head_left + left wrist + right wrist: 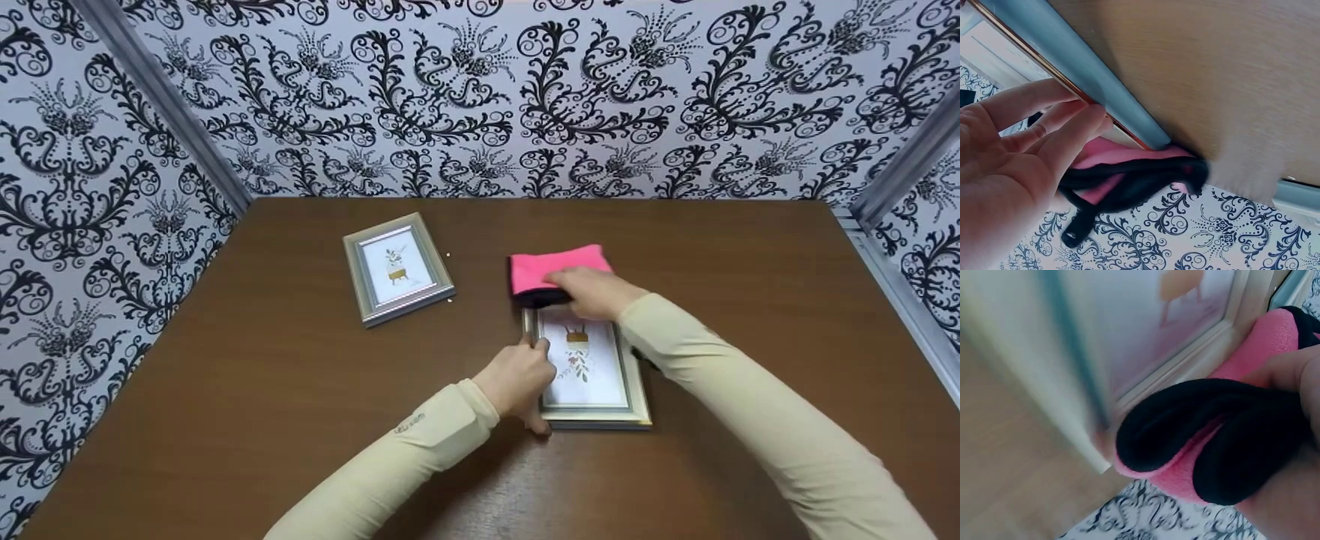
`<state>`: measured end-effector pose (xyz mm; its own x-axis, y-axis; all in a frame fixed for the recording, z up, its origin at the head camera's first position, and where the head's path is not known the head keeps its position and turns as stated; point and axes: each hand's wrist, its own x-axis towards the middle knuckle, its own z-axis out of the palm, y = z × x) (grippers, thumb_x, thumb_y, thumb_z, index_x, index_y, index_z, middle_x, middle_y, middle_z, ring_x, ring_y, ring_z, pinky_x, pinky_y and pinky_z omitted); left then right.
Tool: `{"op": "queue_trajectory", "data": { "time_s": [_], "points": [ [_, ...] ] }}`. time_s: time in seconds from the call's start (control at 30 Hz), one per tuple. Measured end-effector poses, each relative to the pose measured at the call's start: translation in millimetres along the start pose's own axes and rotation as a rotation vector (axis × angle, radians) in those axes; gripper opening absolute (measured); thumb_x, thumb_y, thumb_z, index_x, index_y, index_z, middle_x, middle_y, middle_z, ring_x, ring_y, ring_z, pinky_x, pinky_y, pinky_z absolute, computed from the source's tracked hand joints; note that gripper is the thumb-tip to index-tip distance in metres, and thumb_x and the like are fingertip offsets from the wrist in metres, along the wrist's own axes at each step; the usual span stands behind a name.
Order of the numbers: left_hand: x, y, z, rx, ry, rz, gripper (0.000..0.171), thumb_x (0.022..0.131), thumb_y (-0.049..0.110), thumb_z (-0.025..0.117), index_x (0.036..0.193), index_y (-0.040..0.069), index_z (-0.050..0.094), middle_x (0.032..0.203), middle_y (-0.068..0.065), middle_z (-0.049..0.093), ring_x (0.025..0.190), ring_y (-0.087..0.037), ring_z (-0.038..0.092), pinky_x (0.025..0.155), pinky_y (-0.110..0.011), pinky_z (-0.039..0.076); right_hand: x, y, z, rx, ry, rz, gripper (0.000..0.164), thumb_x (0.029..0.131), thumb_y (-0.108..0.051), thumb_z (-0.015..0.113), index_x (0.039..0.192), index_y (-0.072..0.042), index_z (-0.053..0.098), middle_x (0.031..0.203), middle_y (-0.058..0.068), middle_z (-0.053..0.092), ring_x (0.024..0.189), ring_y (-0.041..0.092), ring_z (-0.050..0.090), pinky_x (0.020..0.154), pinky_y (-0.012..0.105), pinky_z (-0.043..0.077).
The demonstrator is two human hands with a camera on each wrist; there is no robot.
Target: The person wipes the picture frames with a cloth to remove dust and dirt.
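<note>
A picture frame (636, 382) with a pale gold border lies flat on the table, its plant picture upside down in the head view. My left hand (517, 379) holds this frame along its left side; in the left wrist view its fingers (1067, 126) meet the frame's edge. In my right hand (596, 291) is a folded pink cloth (551, 266) with black trim, over the frame's far end. The right wrist view shows the cloth's black folds (1168, 422) close up, beside the frame's border. That end of the frame is hidden under cloth and hand.
A second picture frame (356, 281) of similar look lies at an angle to the left on the brown table (300, 397). Small white specks lie beside it. Patterned walls (480, 97) stand behind and at both sides, with grey metal posts at the corners.
</note>
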<state>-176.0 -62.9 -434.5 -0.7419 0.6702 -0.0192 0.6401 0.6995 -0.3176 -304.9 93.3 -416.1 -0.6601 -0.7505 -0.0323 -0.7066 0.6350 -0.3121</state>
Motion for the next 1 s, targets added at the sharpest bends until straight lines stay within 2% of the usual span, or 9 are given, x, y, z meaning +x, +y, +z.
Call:
{"op": "queue_trajectory", "data": {
  "time_s": [0.17, 0.3, 0.4, 0.53, 0.67, 0.8, 1.0],
  "points": [
    [-0.4, -0.4, 1.8, -0.025, -0.004, -0.007, 0.061, 0.05, 0.067, 0.082, 0.081, 0.015, 0.073, 0.089, -0.006, 0.057, 0.076, -0.019, 0.06, 0.06, -0.029, 0.056, -25, 22, -2, -0.009, 0.062, 0.086, 0.046, 0.073, 0.012, 0.064, 0.118, 0.005, 0.058, 0.105, 0.025, 0.064, 0.1, 0.041, 0.06, 0.092, 0.052, 0.045],
    [0.0, -1.4, 2.5, -0.044, -0.006, -0.009, 0.061, 0.051, 0.066, 0.082, 0.081, 0.014, 0.072, 0.089, -0.007, 0.057, 0.077, -0.02, 0.059, 0.062, -0.03, 0.056, -41, 27, -1, -0.055, 0.117, 0.097, 0.037, 0.075, 0.01, 0.065, 0.111, 0.007, 0.058, 0.097, 0.025, 0.064, 0.092, 0.042, 0.062, 0.085, 0.052, 0.049],
    [-0.9, -2.1, 3.7, -0.046, -0.001, -0.009, 0.059, 0.051, 0.066, 0.082, 0.078, 0.015, 0.071, 0.088, -0.007, 0.058, 0.078, -0.02, 0.059, 0.063, -0.03, 0.056, -46, 20, 1, -0.116, 0.119, 0.105, 0.032, 0.078, 0.008, 0.065, 0.11, 0.007, 0.057, 0.095, 0.025, 0.064, 0.087, 0.042, 0.063, 0.079, 0.051, 0.051],
    [-3.2, -2.9, 5.7, -0.04, 0.018, -0.007, 0.058, 0.05, 0.066, 0.082, 0.075, 0.015, 0.07, 0.089, -0.007, 0.058, 0.077, -0.019, 0.059, 0.063, -0.03, 0.056, -39, 1, 5, -0.18, 0.108, 0.121, 0.029, 0.078, 0.009, 0.063, 0.107, 0.007, 0.058, 0.093, 0.025, 0.064, 0.083, 0.041, 0.064, 0.075, 0.05, 0.053],
    [-5.0, -2.9, 6.9, -0.035, 0.043, -0.007, 0.058, 0.048, 0.066, 0.083, 0.074, 0.016, 0.069, 0.089, -0.007, 0.058, 0.074, -0.018, 0.059, 0.059, -0.029, 0.055, -26, -21, 9, -0.166, 0.124, 0.097, 0.025, 0.076, 0.007, 0.064, 0.101, 0.005, 0.06, 0.089, 0.022, 0.065, 0.08, 0.04, 0.064, 0.073, 0.049, 0.053],
    [-5.1, -2.6, 8.8, -0.054, 0.067, -0.002, 0.057, 0.048, 0.065, 0.083, 0.073, 0.016, 0.069, 0.088, -0.006, 0.058, 0.071, -0.017, 0.06, 0.059, -0.029, 0.055, -16, -39, 11, -0.106, 0.126, 0.038, 0.031, 0.076, 0.007, 0.063, 0.106, 0.004, 0.061, 0.09, 0.021, 0.066, 0.083, 0.04, 0.064, 0.075, 0.051, 0.052],
    [-4.7, -3.3, 8.9, -0.065, 0.092, 0.021, 0.061, 0.047, 0.064, 0.084, 0.078, 0.013, 0.072, 0.092, -0.008, 0.061, 0.072, -0.019, 0.06, 0.064, -0.03, 0.055, -9, -55, 9, -0.028, 0.057, -0.091, 0.034, 0.081, 0.004, 0.06, 0.115, 0.001, 0.058, 0.098, 0.018, 0.066, 0.091, 0.038, 0.063, 0.083, 0.051, 0.049]
  ]
}}
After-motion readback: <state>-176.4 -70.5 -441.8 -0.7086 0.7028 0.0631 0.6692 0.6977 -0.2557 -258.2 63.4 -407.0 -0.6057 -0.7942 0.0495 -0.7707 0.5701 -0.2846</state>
